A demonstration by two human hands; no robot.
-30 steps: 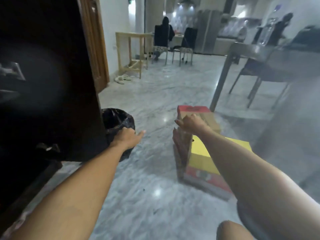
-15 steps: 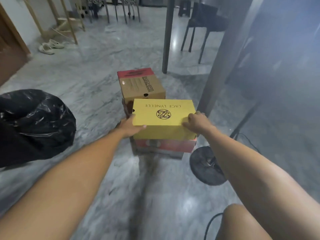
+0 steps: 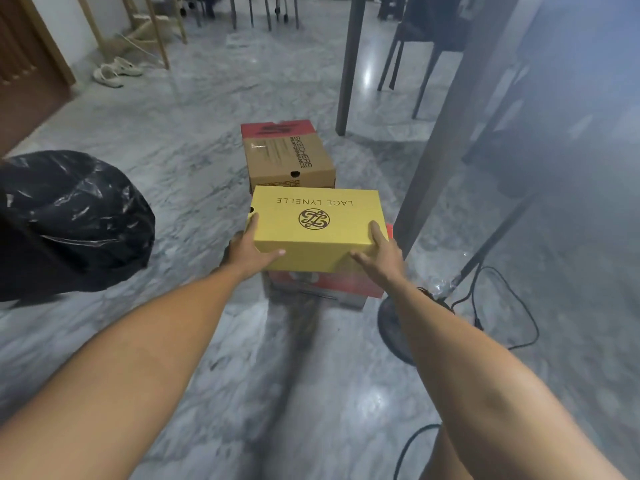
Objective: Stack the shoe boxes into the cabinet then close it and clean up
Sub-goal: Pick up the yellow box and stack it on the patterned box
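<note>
While your left hand (image 3: 247,252) clasps the near left corner of the yellow shoe box (image 3: 317,226) and your right hand (image 3: 381,252) clasps its near right corner, the box sits on a red box (image 3: 325,289) on the marble floor (image 3: 194,188). At twelve o'clock from it, touching, stands a brown box (image 3: 287,161). A black bin bag (image 3: 72,220) lies at nine o'clock, a fan base (image 3: 394,327) at four.
</note>
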